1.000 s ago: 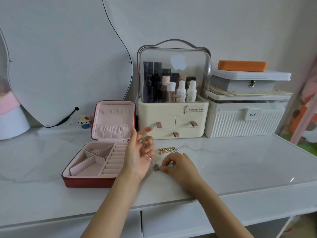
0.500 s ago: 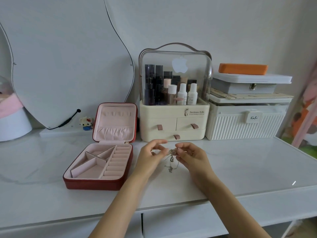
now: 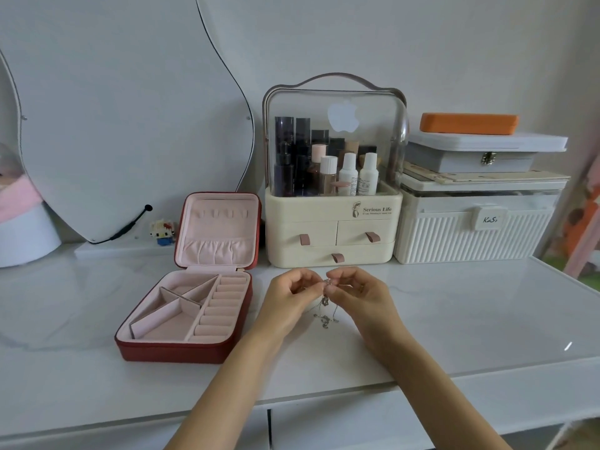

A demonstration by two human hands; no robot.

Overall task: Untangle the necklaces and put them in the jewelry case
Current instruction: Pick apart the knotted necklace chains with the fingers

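Silver necklaces hang in a small clump between both hands, just above the middle of the white table. The left hand and right hand each pinch the top of the chains. The open red jewelry case sits to the left, nearer the left hand. The knot is too small to make out.

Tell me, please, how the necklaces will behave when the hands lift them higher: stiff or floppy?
Probably floppy: the necklaces hang limp in a clump below the left hand and right hand that pinch them. The fine chains look light. They may swing and knot further, since loose ends dangle.
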